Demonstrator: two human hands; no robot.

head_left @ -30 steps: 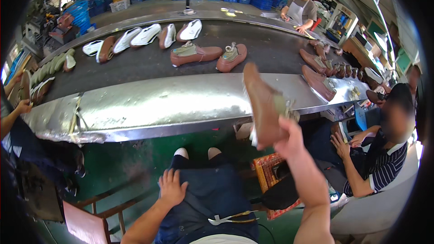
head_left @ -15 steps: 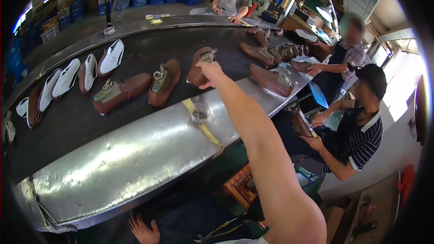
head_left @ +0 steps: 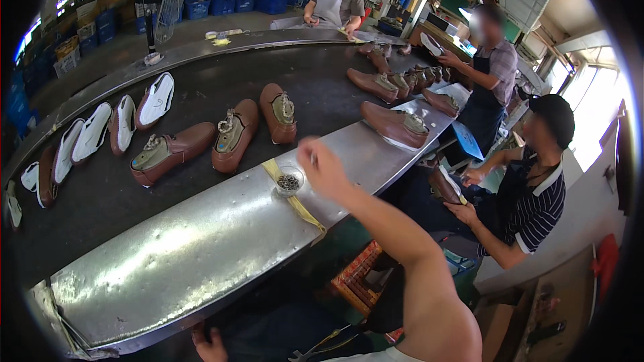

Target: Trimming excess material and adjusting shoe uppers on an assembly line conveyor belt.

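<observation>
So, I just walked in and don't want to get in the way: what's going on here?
The wearer's right hand, fingers curled, is over the bench's metal edge, near a cup of small metal bits; whether it holds anything is unclear. Beyond it, a brown shoe stands on the dark benchtop beside two more. The left hand is low at the picture's bottom edge, with pliers to its right. To the right, a seated co-worker holds a tilted shoe and a standing co-worker holds another.

desk (head_left: 174, 261): glossy, dented metal | black belt (head_left: 100, 214): matt, smooth | brown shoe (head_left: 272, 112): smooth, leather-like, satiny | blue crate (head_left: 272, 2): plastic
</observation>
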